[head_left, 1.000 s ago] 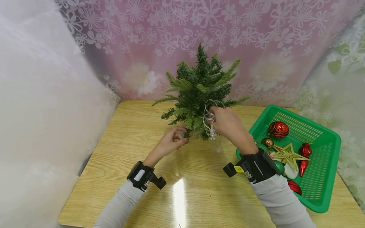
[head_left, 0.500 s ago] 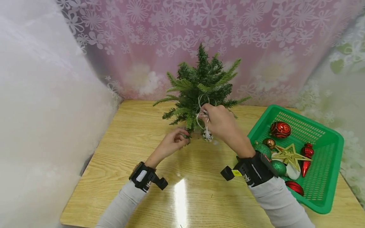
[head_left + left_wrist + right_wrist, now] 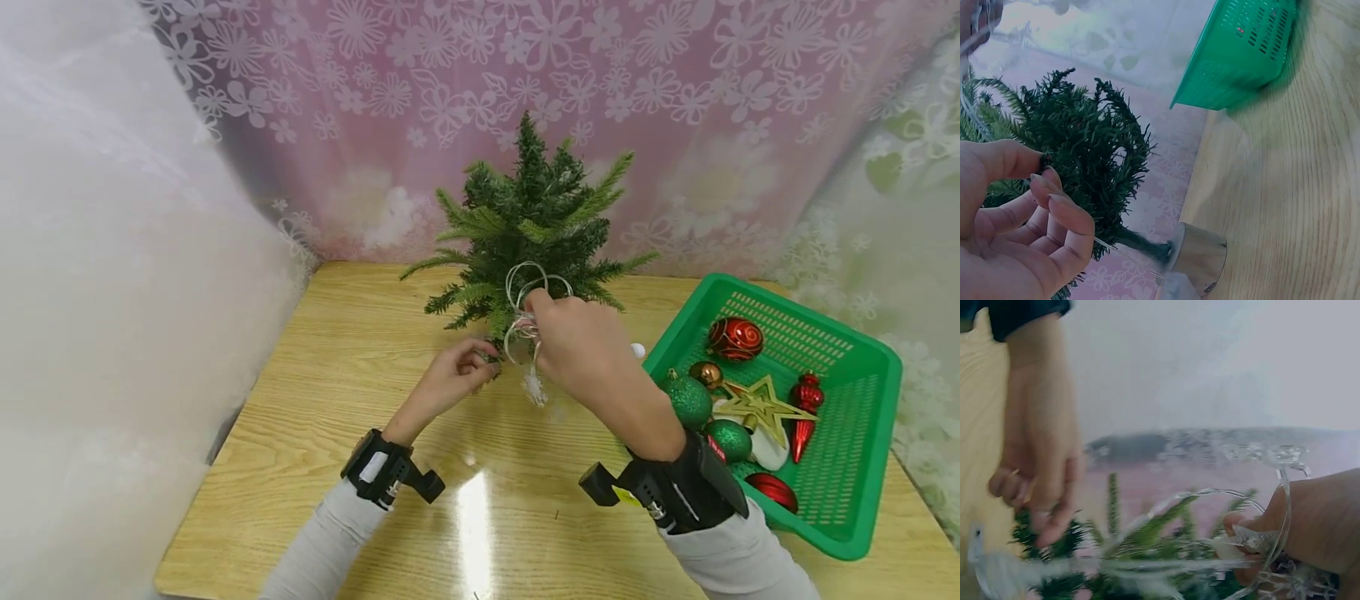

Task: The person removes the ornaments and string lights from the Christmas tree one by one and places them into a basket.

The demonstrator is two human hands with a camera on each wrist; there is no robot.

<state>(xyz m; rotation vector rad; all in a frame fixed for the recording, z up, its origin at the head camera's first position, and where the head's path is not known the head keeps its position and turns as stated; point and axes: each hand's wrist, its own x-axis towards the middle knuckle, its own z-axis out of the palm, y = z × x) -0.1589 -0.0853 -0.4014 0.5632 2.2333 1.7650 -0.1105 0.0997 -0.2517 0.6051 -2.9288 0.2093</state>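
A small artificial Christmas tree [image 3: 532, 217] stands at the back of the table, on a round wooden base [image 3: 1196, 259] seen in the left wrist view. My left hand [image 3: 450, 379] pinches the tip of a low front branch between thumb and fingers. In front of the tree, my right hand [image 3: 588, 346] grips a looped bundle of clear string lights [image 3: 525, 325]. A snowflake-shaped light [image 3: 534, 389] dangles below that hand. The right wrist view is blurred, but several clear snowflakes [image 3: 1297, 584] show by the right hand. Wire partly hides the branches there.
On the right, a green plastic basket [image 3: 847, 533] contains a gold star [image 3: 761, 410], green glitter balls [image 3: 688, 402] and red ornaments [image 3: 735, 339]. A small white round thing [image 3: 637, 350] shows beside its left rim. A flowered pink curtain [image 3: 360, 125] hangs behind the table.
My right hand moved left, then down and nearer to me, carrying the string lights, whose snowflake hangs lower. My left hand stays at the branch, with only a slight shift right.
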